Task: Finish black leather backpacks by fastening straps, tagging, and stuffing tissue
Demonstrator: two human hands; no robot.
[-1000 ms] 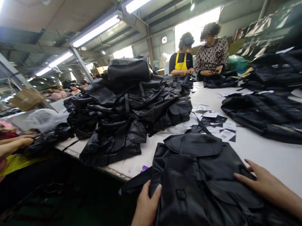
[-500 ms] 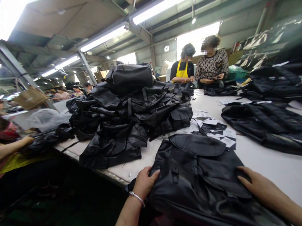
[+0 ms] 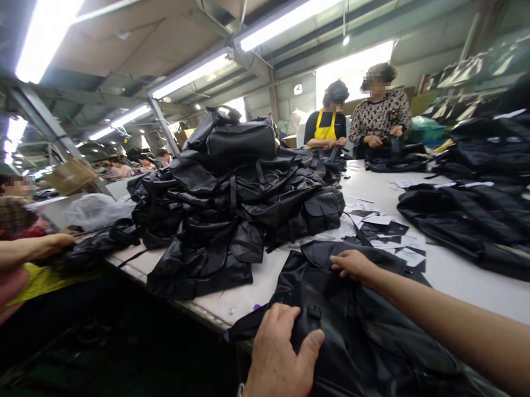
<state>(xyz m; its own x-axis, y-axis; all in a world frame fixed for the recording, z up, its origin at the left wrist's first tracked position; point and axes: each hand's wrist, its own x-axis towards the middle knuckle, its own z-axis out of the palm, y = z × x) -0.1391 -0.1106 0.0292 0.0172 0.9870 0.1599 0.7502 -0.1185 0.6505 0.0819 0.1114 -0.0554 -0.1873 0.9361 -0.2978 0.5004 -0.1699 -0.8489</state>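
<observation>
A black leather-look backpack point(image 3: 324, 342) lies front up on the near table edge, with a flap point(image 3: 311, 254) at its far end and a small buckle on its front. My left hand point(image 3: 283, 356) rests on its near left side, thumb and fingers apart. Stretched across the bag, my right hand point(image 3: 356, 266) has its fingers bent together at the flap's lower edge; their tips seem to pinch it. The bag's near end is partly hidden by my hands and forearm.
A tall pile of black bags point(image 3: 242, 193) stands left of centre. Paper cards point(image 3: 410, 256) lie scattered beyond the backpack. More black bags point(image 3: 468, 225) lie at right on the white table point(image 3: 484, 297). Two people stand at the far end; another person's hand point(image 3: 58, 242) holds black material at left.
My right hand has moved from the backpack's right side up and left to the flap. My left hand has shifted nearer and right onto the bag's front. The view has turned slightly left.
</observation>
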